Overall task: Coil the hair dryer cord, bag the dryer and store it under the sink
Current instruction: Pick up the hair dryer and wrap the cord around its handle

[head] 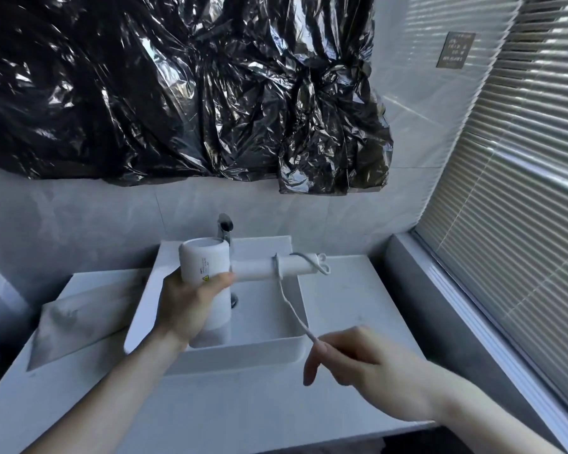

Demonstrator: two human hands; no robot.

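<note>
A white hair dryer (204, 263) is held over the white sink basin (266, 345), its barrel upright and its handle (259, 268) pointing right. My left hand (191, 306) grips the barrel. A white cord (292, 309) is looped once around the handle near its end and runs down to my right hand (351, 355), which pinches it between thumb and fingers above the basin's front right corner. A grey pouch-like bag (79, 322) lies flat on the counter to the left of the basin.
A chrome faucet (225, 229) stands behind the dryer. The white counter (243, 414) surrounds the basin. Black plastic sheeting (177, 86) covers the wall above. A window with blinds (522, 191) and a grey sill fill the right side.
</note>
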